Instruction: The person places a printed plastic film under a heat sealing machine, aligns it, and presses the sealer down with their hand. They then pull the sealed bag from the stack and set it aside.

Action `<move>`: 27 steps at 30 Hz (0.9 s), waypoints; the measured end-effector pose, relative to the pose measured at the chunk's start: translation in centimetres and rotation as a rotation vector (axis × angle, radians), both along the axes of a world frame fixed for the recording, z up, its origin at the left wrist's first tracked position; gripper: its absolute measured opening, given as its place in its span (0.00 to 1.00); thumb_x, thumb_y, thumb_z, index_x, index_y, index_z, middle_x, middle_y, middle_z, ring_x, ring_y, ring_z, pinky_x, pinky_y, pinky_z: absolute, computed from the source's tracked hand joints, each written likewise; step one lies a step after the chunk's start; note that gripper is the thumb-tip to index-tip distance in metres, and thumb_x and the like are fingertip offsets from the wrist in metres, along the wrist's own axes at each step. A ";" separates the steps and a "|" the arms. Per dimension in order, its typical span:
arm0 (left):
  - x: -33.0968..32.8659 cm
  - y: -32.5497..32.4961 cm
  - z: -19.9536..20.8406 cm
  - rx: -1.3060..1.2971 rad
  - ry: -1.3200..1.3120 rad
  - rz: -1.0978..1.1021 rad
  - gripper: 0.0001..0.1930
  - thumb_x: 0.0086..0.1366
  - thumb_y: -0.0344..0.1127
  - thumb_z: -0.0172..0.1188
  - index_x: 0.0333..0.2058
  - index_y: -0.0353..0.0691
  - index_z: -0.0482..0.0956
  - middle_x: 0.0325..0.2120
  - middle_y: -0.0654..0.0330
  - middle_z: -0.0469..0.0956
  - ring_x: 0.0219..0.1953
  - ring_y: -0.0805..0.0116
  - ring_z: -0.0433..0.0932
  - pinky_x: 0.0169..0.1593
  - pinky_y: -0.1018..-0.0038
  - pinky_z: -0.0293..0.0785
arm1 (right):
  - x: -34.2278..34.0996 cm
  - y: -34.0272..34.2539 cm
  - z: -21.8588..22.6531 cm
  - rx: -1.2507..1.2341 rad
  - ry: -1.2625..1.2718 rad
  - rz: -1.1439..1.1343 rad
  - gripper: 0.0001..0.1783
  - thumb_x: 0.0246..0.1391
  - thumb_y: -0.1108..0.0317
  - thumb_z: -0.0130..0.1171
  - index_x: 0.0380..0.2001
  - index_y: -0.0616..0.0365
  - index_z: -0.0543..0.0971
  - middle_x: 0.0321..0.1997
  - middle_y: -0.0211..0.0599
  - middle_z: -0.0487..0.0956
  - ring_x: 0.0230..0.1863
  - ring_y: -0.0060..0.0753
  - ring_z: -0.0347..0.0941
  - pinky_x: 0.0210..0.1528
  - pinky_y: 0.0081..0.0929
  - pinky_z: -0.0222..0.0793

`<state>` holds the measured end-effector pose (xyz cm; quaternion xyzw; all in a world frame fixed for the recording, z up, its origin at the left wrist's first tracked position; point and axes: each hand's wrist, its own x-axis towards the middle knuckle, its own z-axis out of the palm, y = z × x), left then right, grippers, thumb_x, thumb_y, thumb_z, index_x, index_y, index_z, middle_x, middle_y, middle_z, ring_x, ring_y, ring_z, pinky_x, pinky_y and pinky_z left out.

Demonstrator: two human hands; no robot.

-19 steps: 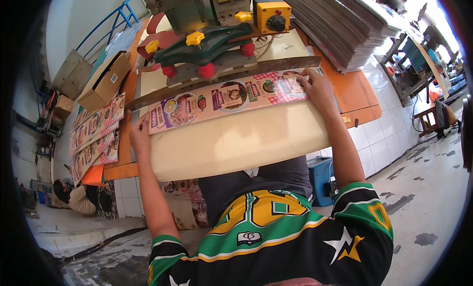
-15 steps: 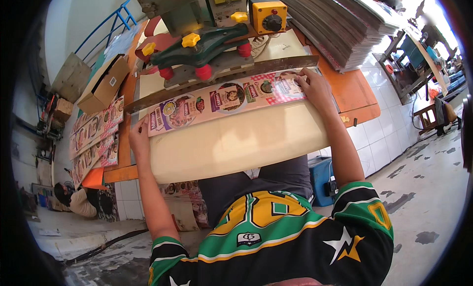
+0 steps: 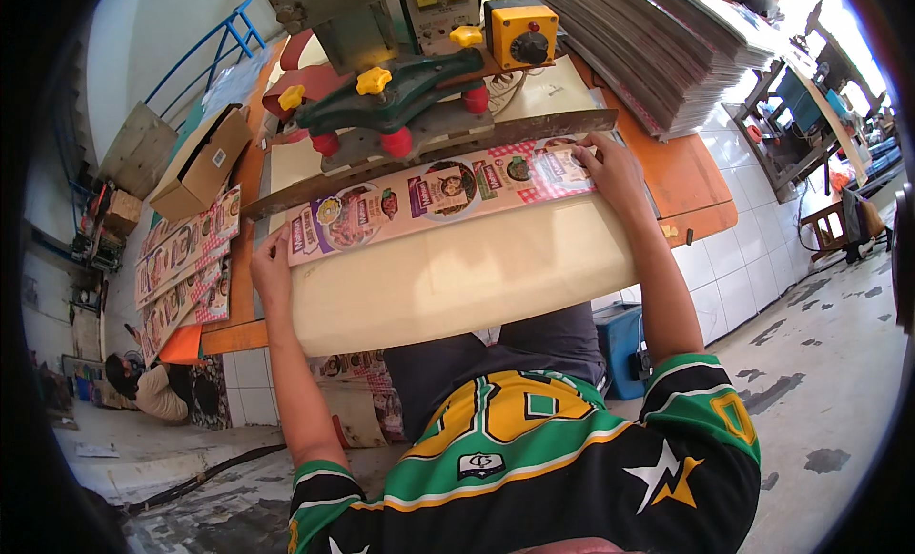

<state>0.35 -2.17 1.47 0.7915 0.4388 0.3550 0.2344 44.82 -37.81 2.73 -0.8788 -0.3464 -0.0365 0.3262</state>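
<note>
A long printed cardboard strip (image 3: 434, 194) with food pictures lies across a pale worktop (image 3: 457, 277), its far edge under the dark bar of a press machine (image 3: 400, 106). My left hand (image 3: 269, 263) presses on the strip's left end at the board's corner. My right hand (image 3: 605, 168) lies flat with its fingers on the strip's right end, near the bar. The machine has a green arm with red and yellow knobs and stands just behind the strip.
A tall stack of printed sheets (image 3: 658, 49) fills the back right of the orange table (image 3: 686, 177). A yellow control box (image 3: 521, 34) sits beside the machine. More printed strips (image 3: 181, 258) and a cardboard box (image 3: 200, 163) lie at the left. A person (image 3: 152, 392) crouches on the floor at lower left.
The machine's green arm with its knobs has lifted away from the strip. Both hands stay on the strip's ends.
</note>
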 end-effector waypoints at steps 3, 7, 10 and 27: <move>0.0 -0.1 0.1 -0.011 0.014 0.006 0.21 0.72 0.49 0.60 0.50 0.36 0.86 0.39 0.49 0.88 0.41 0.67 0.84 0.48 0.72 0.76 | 0.1 -0.1 0.0 0.017 0.035 0.000 0.16 0.61 0.49 0.63 0.42 0.48 0.84 0.32 0.44 0.85 0.40 0.51 0.81 0.42 0.47 0.70; 0.1 -0.1 0.2 -0.008 0.040 0.013 0.22 0.72 0.51 0.61 0.49 0.39 0.86 0.37 0.49 0.87 0.39 0.64 0.85 0.45 0.71 0.76 | 0.1 -0.1 -0.3 0.039 0.029 -0.006 0.16 0.61 0.50 0.64 0.42 0.48 0.84 0.32 0.45 0.85 0.40 0.51 0.81 0.42 0.46 0.70; 0.3 -0.7 0.9 -0.044 0.068 0.010 0.23 0.73 0.49 0.60 0.51 0.35 0.85 0.39 0.50 0.88 0.42 0.70 0.83 0.49 0.74 0.75 | -0.4 -0.2 0.1 0.066 0.048 -0.005 0.15 0.61 0.51 0.64 0.42 0.49 0.84 0.32 0.46 0.84 0.41 0.51 0.81 0.42 0.46 0.70; 0.3 -0.7 0.8 -0.041 0.084 0.011 0.23 0.72 0.53 0.60 0.51 0.39 0.85 0.39 0.51 0.88 0.41 0.69 0.84 0.48 0.74 0.75 | 0.2 -0.2 0.0 0.074 0.078 -0.006 0.14 0.60 0.53 0.64 0.41 0.50 0.84 0.32 0.46 0.85 0.40 0.51 0.81 0.42 0.45 0.70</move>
